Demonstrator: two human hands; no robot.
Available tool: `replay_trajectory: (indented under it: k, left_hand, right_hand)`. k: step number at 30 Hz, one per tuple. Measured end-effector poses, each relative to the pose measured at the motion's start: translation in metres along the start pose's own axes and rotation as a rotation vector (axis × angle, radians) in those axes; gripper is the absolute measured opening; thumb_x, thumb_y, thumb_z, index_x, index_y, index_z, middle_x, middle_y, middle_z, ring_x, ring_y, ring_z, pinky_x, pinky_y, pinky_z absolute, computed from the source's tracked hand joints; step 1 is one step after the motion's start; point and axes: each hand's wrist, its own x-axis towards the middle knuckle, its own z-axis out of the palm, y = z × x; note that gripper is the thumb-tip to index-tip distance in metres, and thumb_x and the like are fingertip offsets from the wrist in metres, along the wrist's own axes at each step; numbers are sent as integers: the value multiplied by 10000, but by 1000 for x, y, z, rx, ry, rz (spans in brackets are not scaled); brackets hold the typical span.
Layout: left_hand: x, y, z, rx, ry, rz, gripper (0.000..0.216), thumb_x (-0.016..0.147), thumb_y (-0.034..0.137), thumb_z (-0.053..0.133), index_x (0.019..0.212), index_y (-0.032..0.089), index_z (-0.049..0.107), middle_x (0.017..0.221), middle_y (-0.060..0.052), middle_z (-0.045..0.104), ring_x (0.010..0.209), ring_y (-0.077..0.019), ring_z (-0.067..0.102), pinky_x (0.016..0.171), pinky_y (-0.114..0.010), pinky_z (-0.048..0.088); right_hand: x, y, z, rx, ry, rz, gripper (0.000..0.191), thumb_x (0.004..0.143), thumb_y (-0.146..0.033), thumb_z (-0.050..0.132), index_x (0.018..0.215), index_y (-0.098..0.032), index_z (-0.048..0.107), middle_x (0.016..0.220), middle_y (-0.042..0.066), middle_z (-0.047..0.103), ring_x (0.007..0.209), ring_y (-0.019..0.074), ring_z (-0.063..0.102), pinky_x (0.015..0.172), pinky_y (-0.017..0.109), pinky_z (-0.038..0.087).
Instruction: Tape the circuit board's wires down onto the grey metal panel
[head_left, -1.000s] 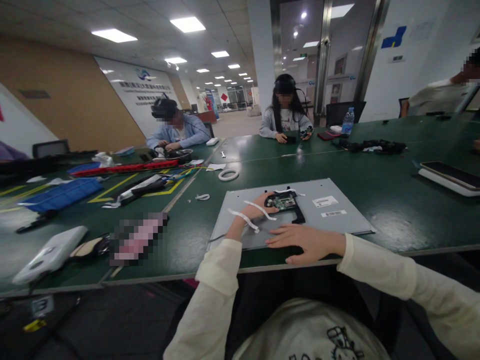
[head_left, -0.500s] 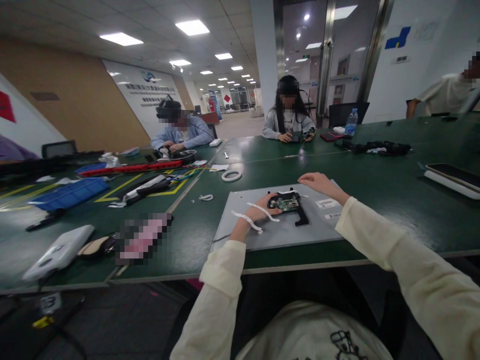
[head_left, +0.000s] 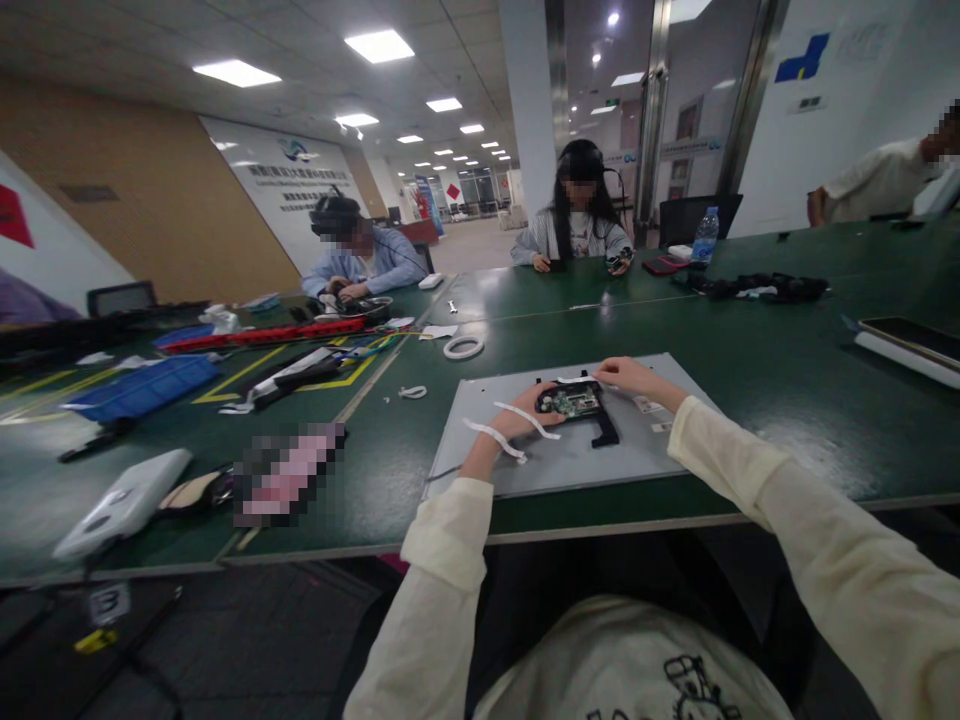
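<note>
A green circuit board (head_left: 577, 400) sits in a black plastic frame (head_left: 604, 430) on a grey flat panel (head_left: 517, 482). My left hand (head_left: 529, 408) is closed around the frame's left side. My right hand (head_left: 628, 375) is at the board's upper right corner, fingers pinched together at the end of a white strip (head_left: 574, 380) that lies along the board's top edge. Two more white strips (head_left: 495, 440) lie across my left wrist and hand. White labels on the panel are partly hidden below my right hand.
On the green table (head_left: 390, 470) are a white tape roll (head_left: 463, 347), a small strip loop (head_left: 412, 392), a blue tray (head_left: 142, 388), a white device (head_left: 124, 503) and a phone (head_left: 911, 338). Two people (head_left: 364, 255) with headgear work opposite; another person sits far right.
My right hand has moved left and down to the board's upper right corner and closed on the white strip's end. My left hand stays on the frame.
</note>
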Motion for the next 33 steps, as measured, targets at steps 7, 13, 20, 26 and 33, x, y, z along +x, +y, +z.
replay_trajectory:
  k: [7, 13, 20, 26, 33]
  left_hand:
    - [-2, 5, -1, -7, 7, -18, 745, 636, 366, 778, 1310, 188, 513, 1274, -116, 588, 1154, -296, 556, 1007, -407, 416]
    - [0, 24, -4, -52, 157, -23, 654, 665, 359, 768, 1260, 209, 545, 1309, -91, 569, 1201, -274, 523, 1034, -370, 385]
    - [31, 61, -3, -505, 416, -197, 531, 853, 482, 577, 1254, 148, 482, 1107, -115, 649, 960, -199, 648, 823, -305, 512]
    - [52, 66, 0, -756, 321, -153, 182, 778, 313, 680, 839, 152, 623, 860, -70, 715, 796, -154, 676, 750, -268, 548]
    - [42, 67, -7, -663, 356, -88, 167, 762, 268, 672, 824, 114, 669, 843, -93, 731, 750, -161, 674, 713, -285, 548]
  right_hand:
    - [-10, -10, -3, 273, 17, -4, 253, 778, -428, 584, 777, -175, 587, 717, 7, 609, 678, 124, 558, 672, 248, 454]
    - [-22, -26, -1, 473, 42, -37, 319, 773, -476, 604, 861, -170, 581, 743, 11, 631, 660, 109, 572, 605, 218, 448]
    - [-31, -34, 7, 755, 1, -84, 369, 747, -444, 678, 963, -152, 612, 864, 62, 692, 736, 122, 629, 658, 231, 487]
    - [-30, -29, 2, 804, 106, -20, 272, 757, -350, 698, 929, -145, 646, 830, 63, 708, 668, 98, 622, 618, 199, 491]
    - [-32, -32, -3, 726, 32, 32, 238, 755, -307, 720, 914, -131, 701, 795, 73, 710, 638, 102, 618, 595, 199, 502]
